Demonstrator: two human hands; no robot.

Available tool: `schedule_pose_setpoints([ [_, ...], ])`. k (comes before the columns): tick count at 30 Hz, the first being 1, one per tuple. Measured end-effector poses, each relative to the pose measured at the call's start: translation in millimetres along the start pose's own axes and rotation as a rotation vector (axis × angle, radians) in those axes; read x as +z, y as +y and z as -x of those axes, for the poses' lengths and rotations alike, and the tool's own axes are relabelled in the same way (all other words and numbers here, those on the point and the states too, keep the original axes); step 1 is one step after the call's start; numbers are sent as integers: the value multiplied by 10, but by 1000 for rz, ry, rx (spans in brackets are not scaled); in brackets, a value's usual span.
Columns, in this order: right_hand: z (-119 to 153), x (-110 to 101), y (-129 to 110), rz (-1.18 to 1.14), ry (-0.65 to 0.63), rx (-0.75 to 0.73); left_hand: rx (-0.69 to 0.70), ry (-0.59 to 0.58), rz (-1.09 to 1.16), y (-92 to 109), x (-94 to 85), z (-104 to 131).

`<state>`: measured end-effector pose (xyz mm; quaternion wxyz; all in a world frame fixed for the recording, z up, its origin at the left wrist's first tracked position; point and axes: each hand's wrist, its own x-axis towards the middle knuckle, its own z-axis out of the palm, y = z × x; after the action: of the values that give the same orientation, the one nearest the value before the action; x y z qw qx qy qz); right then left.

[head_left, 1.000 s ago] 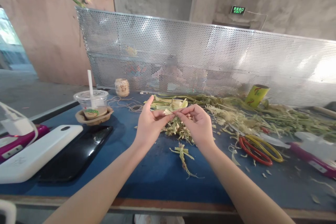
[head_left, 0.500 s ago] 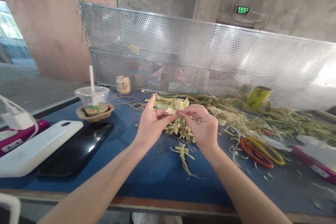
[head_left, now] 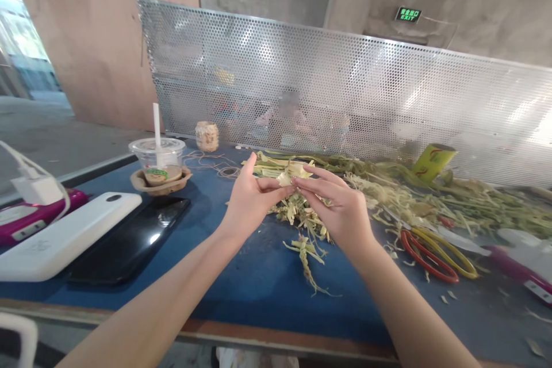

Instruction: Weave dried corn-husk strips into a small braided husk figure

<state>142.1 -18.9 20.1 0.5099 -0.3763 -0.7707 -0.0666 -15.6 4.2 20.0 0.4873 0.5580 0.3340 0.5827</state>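
Note:
My left hand (head_left: 249,200) pinches a pale strip of dried plant leaf (head_left: 285,178) between thumb and fingers, its index finger pointing up. My right hand (head_left: 345,210) meets it from the other side, thumb and fingertips closed on the same strip; what exactly lies between the tips is partly hidden. Beneath the hands is a heap of cut dried plant pieces (head_left: 297,211). Nearer to me, a small knotted plant bundle (head_left: 305,256) with a trailing thin tail lies on the blue tabletop (head_left: 254,287).
Long dried stalks (head_left: 470,201) spread across the back right, beside a yellow-green can (head_left: 434,162). Scissors-like red and yellow loops (head_left: 426,259) lie at right. On the left are a black phone (head_left: 133,241), a white power bank (head_left: 73,236) and a drink cup (head_left: 161,155). A perforated metal screen (head_left: 259,69) stands behind.
My right hand has turned slightly, its fingers now straighter and a little more spread. My left hand keeps its pinch. The whole view has shifted slightly.

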Motion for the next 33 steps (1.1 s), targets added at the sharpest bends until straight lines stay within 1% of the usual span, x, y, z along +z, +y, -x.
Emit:
schedule_pose_setpoints([
  [5, -25, -37, 75, 0, -83, -107, -22, 6, -15, 8, 3, 1],
  [10, -57, -61, 79, 87, -70, -162, -39, 22, -13, 9, 12, 5],
  [15, -61, -93, 83, 73, -114, -192, -78, -38, -24, -4, 13, -5],
  [17, -56, -104, 103, 75, -123, -242, -80, -59, -40, -19, 6, -13],
  [20, -43, -113, 142, 121, -119, -356, -75, -79, -48, -41, -5, -17],
  [22, -34, -115, 163, 149, -129, -400, -72, -88, -46, -46, -9, -13],
  [27, -32, -128, 159, 170, -137, -415, -92, -110, -34, -28, 1, 1],
  [33, -36, -125, 148, 69, -119, -394, -97, -130, -10, -25, 13, 4],
])
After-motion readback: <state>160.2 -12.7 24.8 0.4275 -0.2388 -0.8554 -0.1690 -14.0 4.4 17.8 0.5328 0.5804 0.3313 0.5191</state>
